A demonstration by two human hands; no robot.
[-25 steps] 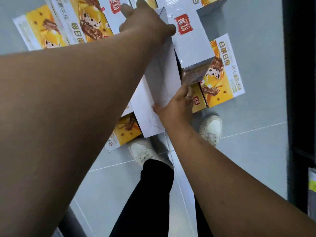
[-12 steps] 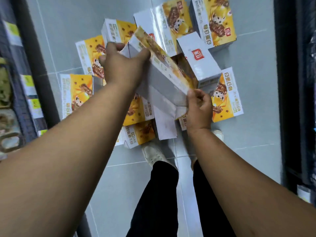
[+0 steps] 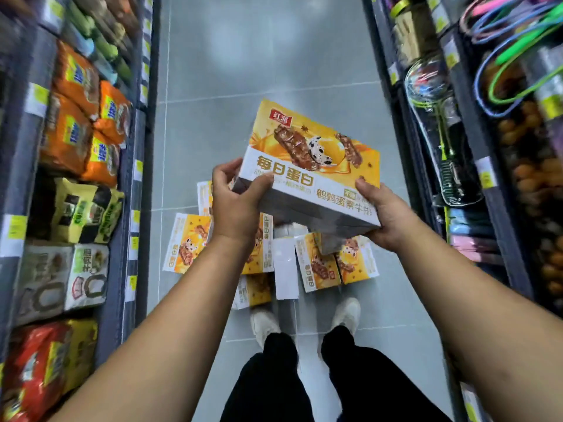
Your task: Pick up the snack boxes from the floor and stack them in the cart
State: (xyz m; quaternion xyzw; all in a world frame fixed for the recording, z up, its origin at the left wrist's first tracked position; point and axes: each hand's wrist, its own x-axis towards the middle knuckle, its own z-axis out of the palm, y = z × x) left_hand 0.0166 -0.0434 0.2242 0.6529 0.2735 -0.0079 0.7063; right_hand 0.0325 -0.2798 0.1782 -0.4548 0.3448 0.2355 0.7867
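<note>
A yellow-and-white snack box (image 3: pixel 310 159) is held up at chest height above the floor, its printed face toward me. My left hand (image 3: pixel 236 204) grips its left end and my right hand (image 3: pixel 384 214) holds its right lower corner. Below it, several more snack boxes (image 3: pixel 320 263) of the same kind lie scattered on the grey tile floor (image 3: pixel 259 56) in front of my shoes. No cart is in view.
Shop shelves line both sides of the narrow aisle: bagged snacks (image 3: pixel 79 117) on the left shelf, bottles, rackets and coloured cords (image 3: pixel 441 117) on the right shelf. My white shoes (image 3: pixel 265 324) stand just behind the boxes. The aisle runs on ahead.
I have straightened up and lifted the box from the pile with both hands. The view has swung from the floor to the aisle, and the box now faces me flat.
</note>
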